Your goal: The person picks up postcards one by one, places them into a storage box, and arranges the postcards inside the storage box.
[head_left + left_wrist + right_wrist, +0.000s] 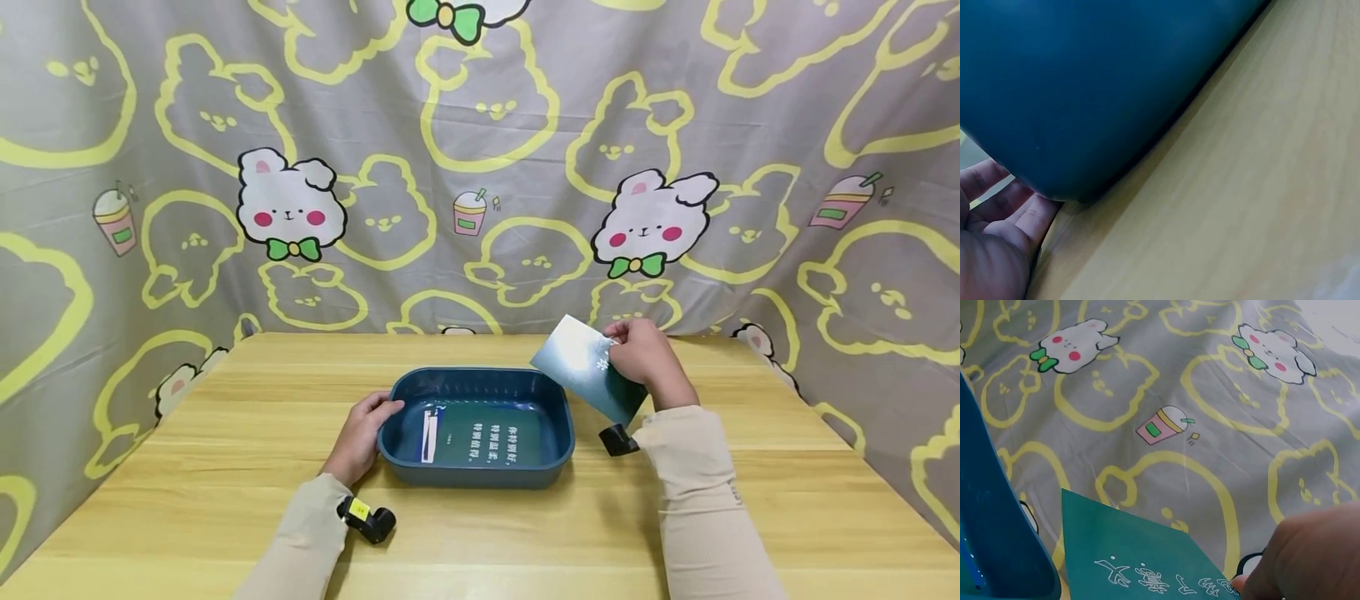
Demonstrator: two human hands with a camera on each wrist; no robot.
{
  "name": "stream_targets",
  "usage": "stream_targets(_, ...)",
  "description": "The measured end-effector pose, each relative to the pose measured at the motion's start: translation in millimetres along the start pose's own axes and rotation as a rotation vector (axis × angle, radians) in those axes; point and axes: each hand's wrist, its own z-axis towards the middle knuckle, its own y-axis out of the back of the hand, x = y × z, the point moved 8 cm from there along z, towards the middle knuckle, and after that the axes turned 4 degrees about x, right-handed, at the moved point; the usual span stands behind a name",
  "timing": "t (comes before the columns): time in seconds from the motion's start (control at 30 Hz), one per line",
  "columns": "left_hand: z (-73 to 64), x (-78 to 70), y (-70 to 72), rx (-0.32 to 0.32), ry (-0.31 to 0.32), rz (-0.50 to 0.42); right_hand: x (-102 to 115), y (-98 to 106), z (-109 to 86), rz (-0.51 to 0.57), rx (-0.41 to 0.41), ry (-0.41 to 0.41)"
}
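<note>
A dark blue rectangular plastic basin (480,478) sits on the wooden table. My left hand (360,435) grips its left end, thumb over the rim and fingers against the outside wall; the left wrist view shows the fingers (1035,215) low on that wall. To the right of the basin, my right hand (647,360) pinches a glossy blue-green card (576,362) by its edge, raised and tilted, one corner overlapping the basin's far right rim. White outlined characters show on the card in the right wrist view. Inside the basin lies a dark green card (495,433) with white writing.
A blue-and-white printed edge (430,435) shows beside the green card in the basin. Behind the table (480,550) hangs a grey cloth (390,292) with yellow outlines and cartoon rabbits. Black wrist cameras (369,518) are strapped over both beige sleeves.
</note>
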Motion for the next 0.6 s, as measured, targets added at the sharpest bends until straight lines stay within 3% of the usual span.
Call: stream_targets(0.6, -0.8, -1.6, 0.5, -0.011, -0.016, 0.005, 28, -18, 3.1, -0.038, -0.005, 0.129)
